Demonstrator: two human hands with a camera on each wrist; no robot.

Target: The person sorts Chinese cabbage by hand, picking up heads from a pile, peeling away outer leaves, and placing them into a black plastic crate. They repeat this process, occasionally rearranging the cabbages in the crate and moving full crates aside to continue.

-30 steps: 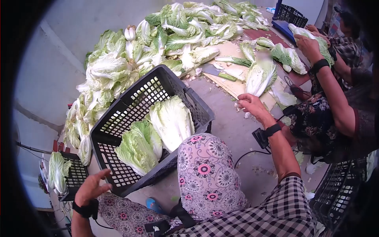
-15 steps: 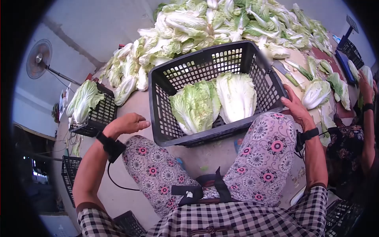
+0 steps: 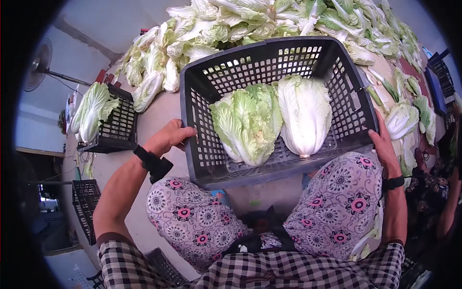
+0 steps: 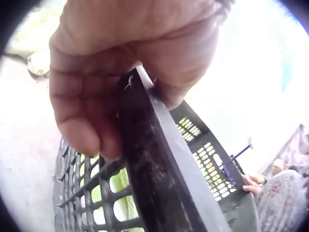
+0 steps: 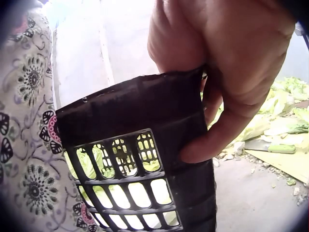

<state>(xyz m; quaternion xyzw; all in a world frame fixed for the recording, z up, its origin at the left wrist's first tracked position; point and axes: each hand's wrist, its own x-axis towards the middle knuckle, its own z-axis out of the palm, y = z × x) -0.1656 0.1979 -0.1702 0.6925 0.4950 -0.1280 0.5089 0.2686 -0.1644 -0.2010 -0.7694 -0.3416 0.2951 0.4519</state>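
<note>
Crate (image 3: 269,175) sits just beyond our knees (image 3: 337,178), long axis crosswise between our hands. We grip its left end with left hand (image 3: 168,137), fingers and thumb straddling rim; right hand (image 3: 386,149) clasps opposite end. Neither hand nearer: both touch. Inside, leafy cabbage (image 3: 248,125) lies leftward, paler cabbage (image 3: 305,115) rightward, stem ends toward us. Beyond far wall, cabbage heap (image 3: 231,24).

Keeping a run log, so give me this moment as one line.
left hand: grips crate | right hand: grips opposite side | in crate: two cabbages | beyond: cabbage pile
</note>
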